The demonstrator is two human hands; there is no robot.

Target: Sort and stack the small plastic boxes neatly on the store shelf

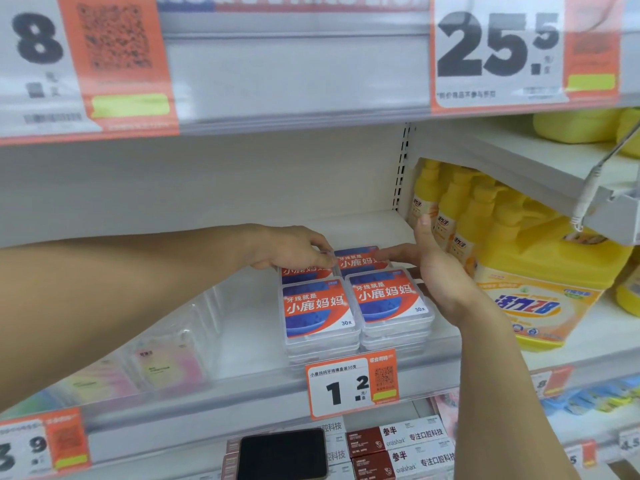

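Small clear plastic boxes with blue-and-orange labels stand in stacks on the white shelf [242, 327]. The front left stack [317, 311] and front right stack [389, 299] sit side by side. Behind them are a back left box [304, 273] and a back right box [360, 259]. My left hand [291, 249] reaches in from the left, its fingers curled over the top of the back left box. My right hand [433, 265] stands upright beside the right stacks, fingers straight, index finger lying across the back right box.
Yellow bottles [450, 209] and a large yellow detergent jug [540, 299] stand just right of my right hand. Flat packets [166, 365] lie at the shelf's left. A price tag [351, 384] hangs on the rail. A dark phone [282, 453] lies on boxes below.
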